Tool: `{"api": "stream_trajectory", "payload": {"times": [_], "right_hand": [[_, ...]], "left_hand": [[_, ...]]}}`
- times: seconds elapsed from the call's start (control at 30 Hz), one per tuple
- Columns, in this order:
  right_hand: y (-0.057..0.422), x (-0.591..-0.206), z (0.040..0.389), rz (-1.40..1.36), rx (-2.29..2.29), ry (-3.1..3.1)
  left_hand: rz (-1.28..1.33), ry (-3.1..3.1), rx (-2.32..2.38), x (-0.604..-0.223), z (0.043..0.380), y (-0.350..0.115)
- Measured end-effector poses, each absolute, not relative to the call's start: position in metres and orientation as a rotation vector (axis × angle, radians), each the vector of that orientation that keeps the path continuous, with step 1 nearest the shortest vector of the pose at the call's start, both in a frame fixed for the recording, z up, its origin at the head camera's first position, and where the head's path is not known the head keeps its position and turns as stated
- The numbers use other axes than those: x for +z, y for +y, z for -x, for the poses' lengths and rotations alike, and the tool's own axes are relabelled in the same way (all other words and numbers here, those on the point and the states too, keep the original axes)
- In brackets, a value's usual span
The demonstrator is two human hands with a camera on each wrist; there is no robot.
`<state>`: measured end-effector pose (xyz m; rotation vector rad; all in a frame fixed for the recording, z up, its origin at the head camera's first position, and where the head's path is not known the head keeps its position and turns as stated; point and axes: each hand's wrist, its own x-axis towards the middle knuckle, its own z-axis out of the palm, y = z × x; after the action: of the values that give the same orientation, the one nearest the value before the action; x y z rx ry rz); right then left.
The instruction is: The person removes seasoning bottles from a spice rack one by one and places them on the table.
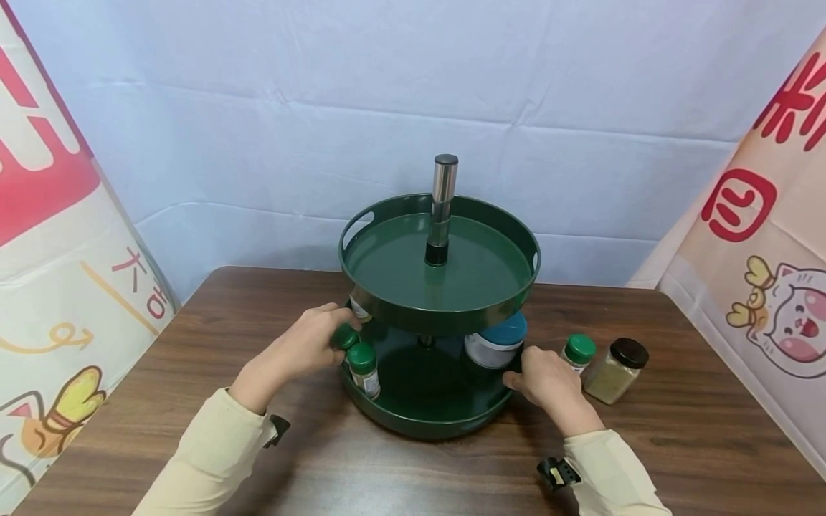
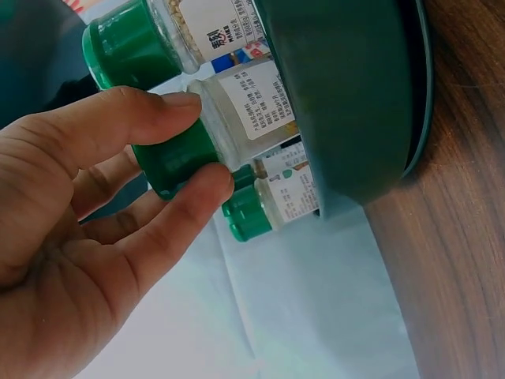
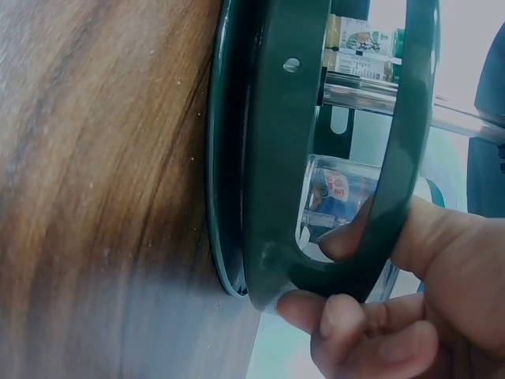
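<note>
A dark green two-tier turntable (image 1: 426,428) stands on the table, a metal post (image 1: 444,179) rising through its upper tray (image 1: 477,251). My left hand (image 1: 298,345) is at the lower tier's left side. Its thumb and fingers pinch the green cap of a spice jar (image 2: 248,106) that stands within the lower rim. Another green-capped jar (image 1: 364,369) stands beside it. On the right, my right hand (image 1: 548,380) grips the handle (image 3: 398,181) of the lower tray, thumb through the cutout. Close to it sits a clear tub with a blue lid (image 1: 505,330), partly under the upper tray.
To the right of the turntable, a green-capped jar (image 1: 579,350) and a black-lidded jar of pale powder (image 1: 616,371) stand on the brown wooden table (image 1: 645,459). More small jars (image 2: 292,193) stand on the lower tier's left side. A pale cloth (image 1: 323,129) hangs behind.
</note>
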<state>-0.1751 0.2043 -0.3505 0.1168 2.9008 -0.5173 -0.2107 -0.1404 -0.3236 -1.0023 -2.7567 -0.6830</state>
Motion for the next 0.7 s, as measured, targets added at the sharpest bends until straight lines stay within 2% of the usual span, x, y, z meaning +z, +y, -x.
{"api": "stream_trajectory", "payload": {"times": [0.7], "right_hand": [[0.206, -0.351, 0.177, -0.113, -0.528, 2.889]], "left_hand": [[0.954, -2.708, -0.645, -0.301, 0.208, -0.15]]}}
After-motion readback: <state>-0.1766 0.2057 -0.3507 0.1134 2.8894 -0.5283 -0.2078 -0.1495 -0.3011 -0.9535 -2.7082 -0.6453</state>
